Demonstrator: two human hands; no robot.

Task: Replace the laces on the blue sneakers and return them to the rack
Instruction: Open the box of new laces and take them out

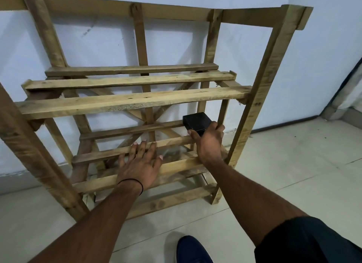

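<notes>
Wooden rack (135, 101) stands on the tiled floor (293, 165) against a pale wall; we look down on its slatted shelves. Left hand (139, 165) lies flat on the middle shelf's slats, fingers spread wide. Right hand (208, 143) grips a small black box (195, 120) at the right end of that shelf. We note one dark blue shoe (193, 250), toe only, on the floor at the near edge, well apart from the rack. Laces: we cannot tell.
</notes>
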